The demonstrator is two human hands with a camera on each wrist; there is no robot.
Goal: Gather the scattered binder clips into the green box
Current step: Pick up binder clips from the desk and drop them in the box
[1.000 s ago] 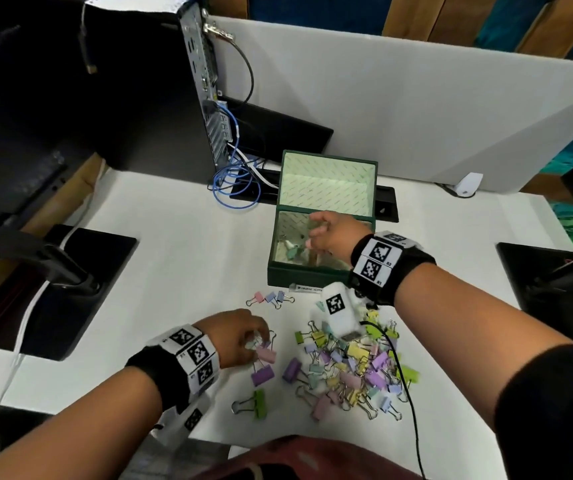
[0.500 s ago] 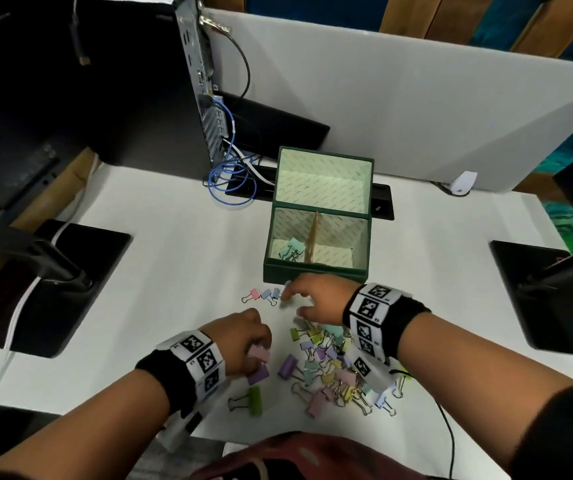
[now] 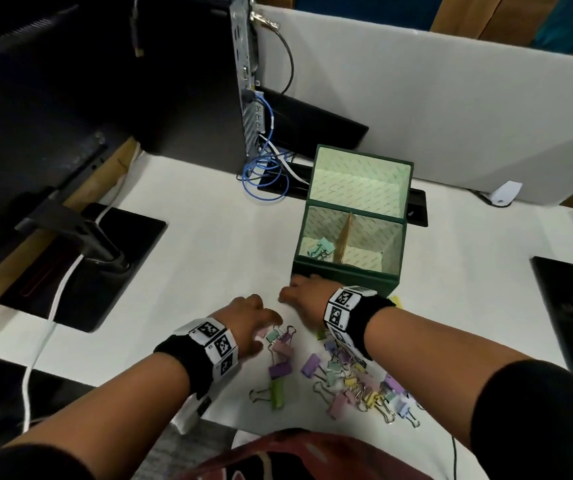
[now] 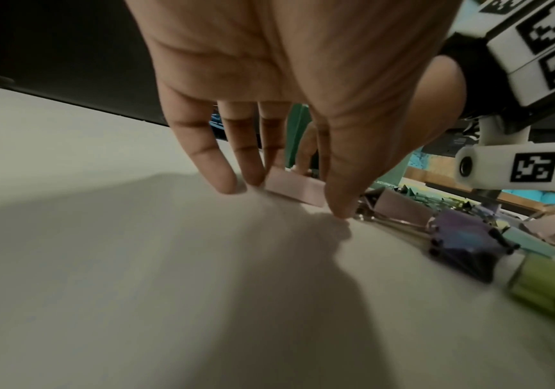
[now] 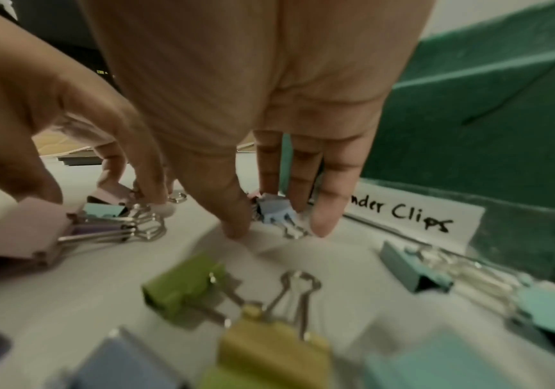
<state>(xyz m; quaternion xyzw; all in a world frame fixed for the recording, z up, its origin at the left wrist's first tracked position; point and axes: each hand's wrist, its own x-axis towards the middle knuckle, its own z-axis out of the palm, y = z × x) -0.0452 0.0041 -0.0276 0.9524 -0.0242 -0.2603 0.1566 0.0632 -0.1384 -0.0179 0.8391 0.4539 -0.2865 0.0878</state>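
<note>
White desk (image 3: 188, 258), left grip (image 4: 269, 86) pinching pink clip (image 4: 294, 188), right grip (image 5: 253, 105) pinching blue clip (image 5: 274, 212).

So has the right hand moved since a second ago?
Yes. The right hand has come out of the green box and down onto the table in front of its near wall, fingers closing on a blue clip.

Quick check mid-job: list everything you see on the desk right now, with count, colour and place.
green box: one, lid open, desk centre, labelled "Clips"
clips in box: a few, mint, left compartment
binder clips: many, pastel mix, scattered before the box
green clip: one, nearest the left arm
computer tower: one, black, back left
blue cable: one, coiled behind the box
monitor stands: two, black, either side
left hand: pinching a pink clip
right hand: fingers round a blue clip
</note>
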